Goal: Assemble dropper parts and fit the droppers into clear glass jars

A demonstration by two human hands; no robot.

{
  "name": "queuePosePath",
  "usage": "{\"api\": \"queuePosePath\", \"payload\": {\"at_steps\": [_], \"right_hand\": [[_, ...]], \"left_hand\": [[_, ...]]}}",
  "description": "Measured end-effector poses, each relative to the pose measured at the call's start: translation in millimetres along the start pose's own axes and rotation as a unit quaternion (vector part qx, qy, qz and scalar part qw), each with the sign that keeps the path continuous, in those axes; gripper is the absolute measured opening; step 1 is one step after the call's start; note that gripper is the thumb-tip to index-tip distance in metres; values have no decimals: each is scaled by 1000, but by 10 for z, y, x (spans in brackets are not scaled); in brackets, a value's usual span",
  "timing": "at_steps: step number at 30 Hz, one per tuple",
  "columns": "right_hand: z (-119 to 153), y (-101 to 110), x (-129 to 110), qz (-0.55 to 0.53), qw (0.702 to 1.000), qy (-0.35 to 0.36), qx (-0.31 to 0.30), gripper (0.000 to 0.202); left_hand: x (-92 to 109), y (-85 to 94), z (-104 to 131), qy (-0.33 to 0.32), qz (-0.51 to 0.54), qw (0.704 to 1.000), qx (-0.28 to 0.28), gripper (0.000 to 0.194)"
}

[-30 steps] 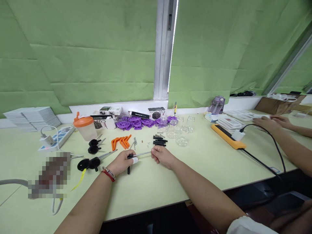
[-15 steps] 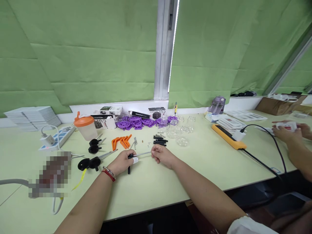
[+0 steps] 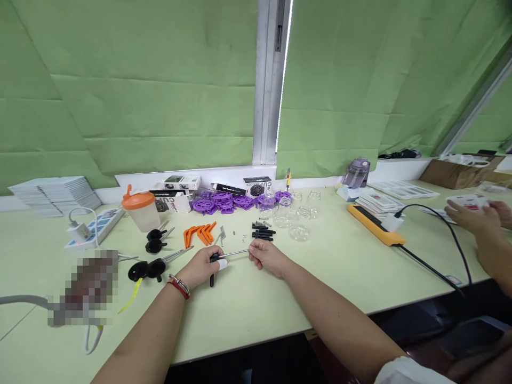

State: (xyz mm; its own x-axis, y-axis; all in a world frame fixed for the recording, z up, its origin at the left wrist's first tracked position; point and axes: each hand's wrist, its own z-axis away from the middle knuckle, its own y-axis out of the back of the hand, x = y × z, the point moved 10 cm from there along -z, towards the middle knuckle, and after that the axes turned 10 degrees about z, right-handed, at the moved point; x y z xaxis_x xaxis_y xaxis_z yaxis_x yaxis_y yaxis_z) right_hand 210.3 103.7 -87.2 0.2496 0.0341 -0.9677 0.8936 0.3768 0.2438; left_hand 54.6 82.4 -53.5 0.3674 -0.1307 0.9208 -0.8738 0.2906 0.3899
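Observation:
My left hand (image 3: 205, 265) is closed round a black part (image 3: 212, 278) with a thin metal rod (image 3: 236, 252) reaching right from it. The fingertips of my right hand (image 3: 264, 256) pinch the rod's far end. Beyond my hands lie orange angled pieces (image 3: 200, 233), small metal pins (image 3: 222, 234), black cylinders with springs (image 3: 263, 232), and tiny screws (image 3: 244, 238). Purple wheel-patterned parts (image 3: 222, 202) are heaped behind them, beside clear round cups (image 3: 299, 231).
Left are black round tools (image 3: 147, 270), an orange-lidded cup (image 3: 140, 205) and a white power strip (image 3: 98, 229). An orange power strip (image 3: 376, 225) with a black cable lies right. At far right, another person's hands (image 3: 478, 216) hold a white item.
My hands hold nearly the same pose on the rod. The other person's hands have shifted slightly around the white item, which has tilted.

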Motion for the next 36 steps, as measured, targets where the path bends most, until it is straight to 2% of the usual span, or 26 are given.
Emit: {"api": "queuePosePath", "payload": {"at_steps": [6,10,15,24,36], "right_hand": [[-8,10,11,-2,1000,0,5,25],[-23,29,32,-12,1000,2,14,25],[-18,54,37,-18,999,-4,26,24],[3,45,-2,-22,1000,-1,18,16],[-13,36,12,-11,1000,7,16,23]], "left_hand": [[-8,14,33,6,102,995,-7,33],[-63,70,55,40,139,989,2,36],[-78,37,66,61,149,987,-23,35],[-95,26,50,58,132,989,-24,35],[-72,3,63,60,121,990,-32,36]]}}
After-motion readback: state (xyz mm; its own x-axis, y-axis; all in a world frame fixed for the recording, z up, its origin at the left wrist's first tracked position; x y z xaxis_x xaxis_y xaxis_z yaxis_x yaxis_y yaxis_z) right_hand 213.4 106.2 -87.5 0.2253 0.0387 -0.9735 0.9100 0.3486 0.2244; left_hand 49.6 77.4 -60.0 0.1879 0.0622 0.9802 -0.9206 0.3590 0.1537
